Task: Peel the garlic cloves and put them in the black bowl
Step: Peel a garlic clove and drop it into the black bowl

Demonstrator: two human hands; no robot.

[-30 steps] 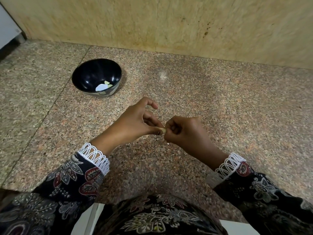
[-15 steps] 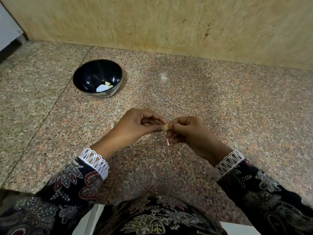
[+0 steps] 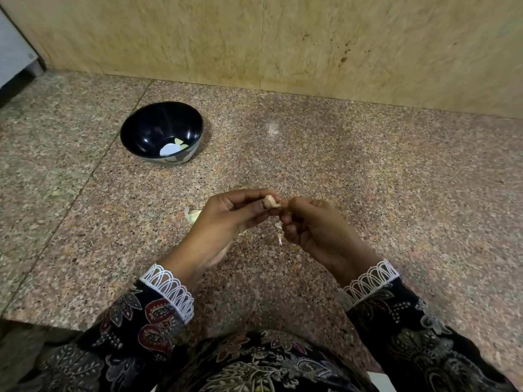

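A pale garlic clove [image 3: 271,201] is pinched between the fingertips of my left hand [image 3: 226,219] and my right hand [image 3: 314,226], held above the counter near its middle. A strip of papery skin [image 3: 279,232] hangs below the right fingers. The black bowl [image 3: 162,133] stands on the counter to the far left of my hands, with a few pale peeled cloves at its bottom. Another garlic piece [image 3: 192,214] lies on the counter just left of my left hand, partly hidden by it.
The speckled granite counter [image 3: 396,179] ends at a beige stone wall [image 3: 283,38] behind. Its front edge [image 3: 56,325] runs near my patterned sleeves. A white and dark object [image 3: 11,66] sits at the far left corner.
Both hands rose slightly and turned; the clove shows more between the fingertips, a skin strip hangs from the right hand, and a garlic piece shows on the counter beside my left hand.
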